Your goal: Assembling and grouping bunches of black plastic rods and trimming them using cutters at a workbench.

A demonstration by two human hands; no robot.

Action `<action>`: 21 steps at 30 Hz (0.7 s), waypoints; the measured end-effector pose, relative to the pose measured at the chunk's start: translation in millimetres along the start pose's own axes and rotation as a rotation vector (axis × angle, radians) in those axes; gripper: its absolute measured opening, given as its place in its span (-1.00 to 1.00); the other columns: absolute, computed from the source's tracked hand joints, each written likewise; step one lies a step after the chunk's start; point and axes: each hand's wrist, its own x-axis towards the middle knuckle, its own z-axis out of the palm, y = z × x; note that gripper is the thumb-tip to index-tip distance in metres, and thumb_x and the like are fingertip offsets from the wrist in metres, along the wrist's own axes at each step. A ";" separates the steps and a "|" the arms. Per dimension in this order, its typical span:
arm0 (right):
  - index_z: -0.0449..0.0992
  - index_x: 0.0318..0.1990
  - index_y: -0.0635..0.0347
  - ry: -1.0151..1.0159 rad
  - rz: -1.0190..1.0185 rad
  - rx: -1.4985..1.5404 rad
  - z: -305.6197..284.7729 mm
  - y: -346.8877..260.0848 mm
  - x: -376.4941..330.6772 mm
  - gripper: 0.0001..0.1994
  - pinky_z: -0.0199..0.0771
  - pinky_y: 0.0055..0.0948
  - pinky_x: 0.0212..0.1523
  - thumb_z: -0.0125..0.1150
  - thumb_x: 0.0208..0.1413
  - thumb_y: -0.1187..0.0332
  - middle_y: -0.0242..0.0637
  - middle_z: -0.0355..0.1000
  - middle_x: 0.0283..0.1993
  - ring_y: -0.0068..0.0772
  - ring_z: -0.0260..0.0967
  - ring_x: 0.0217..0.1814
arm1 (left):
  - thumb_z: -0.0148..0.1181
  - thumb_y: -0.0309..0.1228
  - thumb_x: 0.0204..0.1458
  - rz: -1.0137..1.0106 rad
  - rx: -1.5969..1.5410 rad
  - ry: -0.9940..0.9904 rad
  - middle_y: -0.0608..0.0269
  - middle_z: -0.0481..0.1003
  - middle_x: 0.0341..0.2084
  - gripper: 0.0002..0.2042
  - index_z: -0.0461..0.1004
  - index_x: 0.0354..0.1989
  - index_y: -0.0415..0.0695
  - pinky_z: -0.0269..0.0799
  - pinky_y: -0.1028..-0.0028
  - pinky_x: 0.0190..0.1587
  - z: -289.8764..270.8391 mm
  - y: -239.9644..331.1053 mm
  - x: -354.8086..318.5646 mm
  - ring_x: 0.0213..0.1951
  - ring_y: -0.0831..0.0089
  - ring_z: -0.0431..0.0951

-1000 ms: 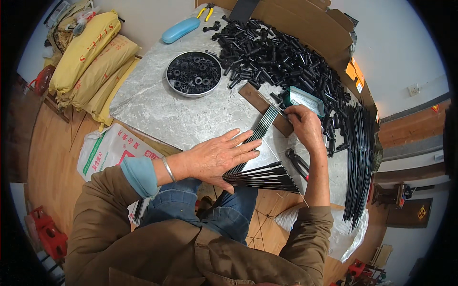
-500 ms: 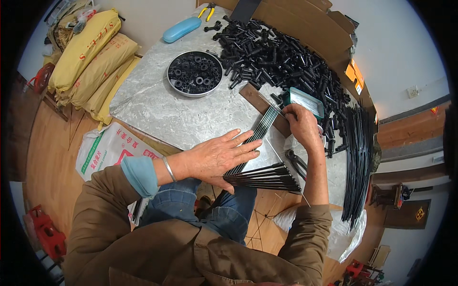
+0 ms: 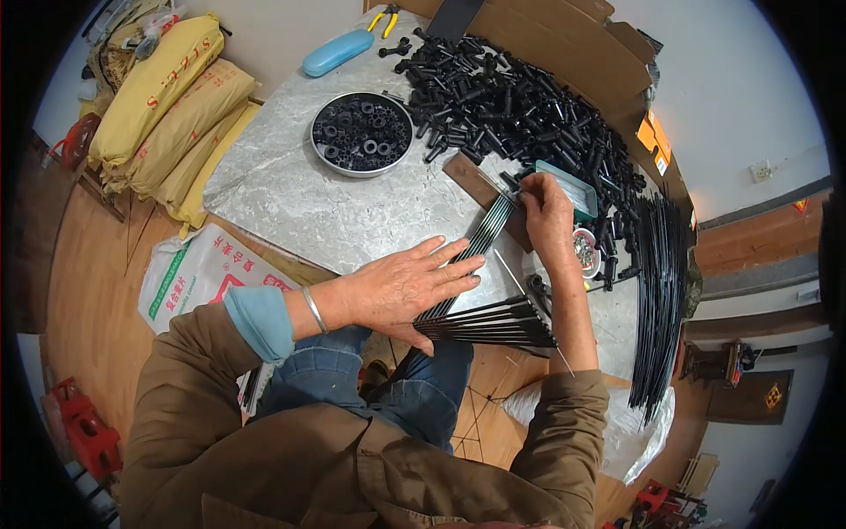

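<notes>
My left hand (image 3: 401,286) lies flat with fingers spread across a row of thin black rods (image 3: 490,231). The far ends of this row rest on a brown wooden bar (image 3: 467,180). Below my left fingers, a second set of black rods (image 3: 493,324) fans out to the right, with a thin metal wire (image 3: 565,360) across its ends. My right hand (image 3: 548,214) is closed in a pinch at the far ends of the row, beside a green-rimmed box (image 3: 579,196). What its fingertips hold is hidden.
A large heap of black bolt-like parts (image 3: 520,106) spreads across the back, before a cardboard sheet (image 3: 564,44). A round tin of black rings (image 3: 362,134) stands left of it. Long black rods (image 3: 659,300) lie at the right edge. Dark pliers (image 3: 539,288) and a small tub (image 3: 585,249) sit beside my right forearm.
My right hand has shifted slightly up and left at the rod ends, its fingers more upright. The small tub beside it shows more fully. My left hand stays in place.
</notes>
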 end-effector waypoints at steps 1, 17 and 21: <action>0.44 -0.24 0.27 0.098 -0.120 -0.116 -3.2 -0.6 -3.5 -0.84 0.44 -0.44 -0.24 0.11 -0.01 0.62 -0.15 0.47 -0.28 -0.26 0.46 -0.29 | 0.34 0.16 -0.33 0.004 0.006 0.002 -0.02 0.01 0.32 0.00 0.11 0.25 -0.22 -0.14 0.09 0.37 -0.2 -0.2 -0.3 0.36 0.01 -0.07; 0.42 -0.05 0.17 -0.292 -0.510 -0.140 -25.6 -62.0 -73.2 -0.67 0.20 -0.17 0.12 0.11 0.10 0.19 -0.23 0.41 -0.05 -0.24 0.26 0.10 | 0.28 -0.12 -0.14 0.214 -0.069 0.174 0.15 0.22 0.25 -0.64 0.57 -0.17 0.02 -0.23 0.00 0.34 -110.9 45.6 13.7 0.34 0.01 0.01; 0.38 -0.10 0.32 -0.819 -0.243 0.874 -39.4 -141.9 -147.0 -0.75 0.39 -0.46 -0.08 0.06 0.20 0.30 -0.27 0.46 -0.22 -0.48 0.39 -0.14 | 0.16 -0.24 0.00 0.232 -0.151 0.533 0.01 0.23 0.24 -0.69 0.57 -0.12 -0.10 -0.14 0.20 0.33 -189.9 84.7 28.7 0.35 0.16 0.02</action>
